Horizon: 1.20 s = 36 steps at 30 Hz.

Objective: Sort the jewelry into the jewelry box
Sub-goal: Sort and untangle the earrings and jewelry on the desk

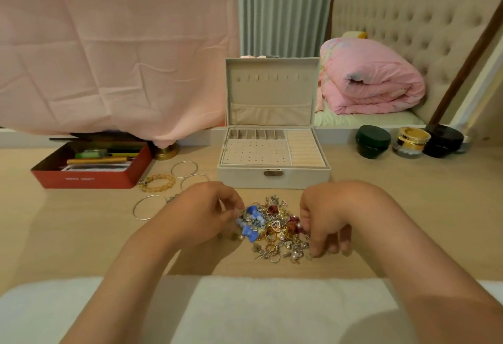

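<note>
On the pale wooden worktop (pixel 408 207), the cream rectangular jewelry box (pixel 245 180) stands with its lid up, just behind a tangled pile of gold, silver, blue and red jewelry (pixel 275 229). The left hand (pixel 201 213) meets the pile's left edge, its grip narrow, seemingly pinching a piece. The right hand (pixel 326 215) curls onto the right edge; whether that grip holds anything I cannot tell.

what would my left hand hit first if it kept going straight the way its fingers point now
The left hand points its fingers rightward at the jewelry pile; first in line is the blue flower piece on the pile's left edge. The fingers may already touch it; depth is unclear.
</note>
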Each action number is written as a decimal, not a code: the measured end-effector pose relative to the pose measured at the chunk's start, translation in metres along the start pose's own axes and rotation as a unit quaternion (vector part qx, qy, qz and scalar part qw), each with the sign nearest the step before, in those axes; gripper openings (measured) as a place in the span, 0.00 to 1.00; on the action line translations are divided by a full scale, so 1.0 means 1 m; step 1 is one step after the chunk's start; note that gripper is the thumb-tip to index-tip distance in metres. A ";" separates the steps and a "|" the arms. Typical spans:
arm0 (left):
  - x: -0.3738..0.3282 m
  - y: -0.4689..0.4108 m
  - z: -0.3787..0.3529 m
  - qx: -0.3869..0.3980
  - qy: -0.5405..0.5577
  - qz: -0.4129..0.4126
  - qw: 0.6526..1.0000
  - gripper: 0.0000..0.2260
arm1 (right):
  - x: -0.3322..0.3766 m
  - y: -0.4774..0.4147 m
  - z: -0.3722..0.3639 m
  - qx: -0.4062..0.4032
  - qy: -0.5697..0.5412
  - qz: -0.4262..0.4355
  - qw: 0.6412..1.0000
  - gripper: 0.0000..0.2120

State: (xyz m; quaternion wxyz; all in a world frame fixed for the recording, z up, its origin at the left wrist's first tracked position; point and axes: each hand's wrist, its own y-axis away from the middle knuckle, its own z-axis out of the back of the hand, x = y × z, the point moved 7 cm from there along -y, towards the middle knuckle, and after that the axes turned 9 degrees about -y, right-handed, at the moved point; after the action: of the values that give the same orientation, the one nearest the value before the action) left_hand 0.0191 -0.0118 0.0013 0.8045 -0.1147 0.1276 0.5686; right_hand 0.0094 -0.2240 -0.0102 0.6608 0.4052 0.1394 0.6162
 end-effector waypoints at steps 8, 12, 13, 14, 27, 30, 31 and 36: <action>-0.048 0.013 -0.019 0.021 -0.062 -0.103 0.992 0.15 | 0.029 0.010 0.019 -0.129 0.012 0.155 0.979 0.03; -0.056 0.012 -0.030 0.012 -0.085 -0.126 0.988 0.13 | 0.052 0.005 0.010 -0.150 0.038 0.249 0.956 0.04; -0.055 0.011 -0.030 0.013 -0.077 -0.124 0.989 0.12 | 0.055 0.001 0.006 -0.150 0.052 0.254 0.954 0.06; -0.052 0.010 -0.029 0.013 -0.067 -0.121 0.990 0.10 | 0.056 -0.004 0.002 -0.154 0.061 0.257 0.952 0.07; -0.002 0.009 -0.002 0.008 0.234 0.034 0.972 0.05 | 0.048 -0.009 0.014 -0.157 -0.120 0.296 0.935 0.03; 0.002 0.007 0.000 -0.035 0.257 0.044 0.965 0.04 | 0.041 -0.008 0.022 -0.155 -0.132 0.282 0.937 0.02; 0.001 0.006 0.003 -0.057 0.274 0.038 0.959 0.03 | 0.037 -0.006 0.027 -0.156 -0.130 0.273 0.940 0.02; -0.031 -0.004 -0.003 -0.076 0.233 -0.007 0.970 0.12 | -0.018 0.007 0.073 -0.216 -0.088 0.175 0.957 0.02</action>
State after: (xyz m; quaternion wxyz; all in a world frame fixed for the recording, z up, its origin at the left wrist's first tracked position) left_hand 0.0127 -0.0419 0.0090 0.7456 -0.3055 0.2669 0.5287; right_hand 0.0506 -0.2676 0.0357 0.6237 0.3237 -0.1285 0.6998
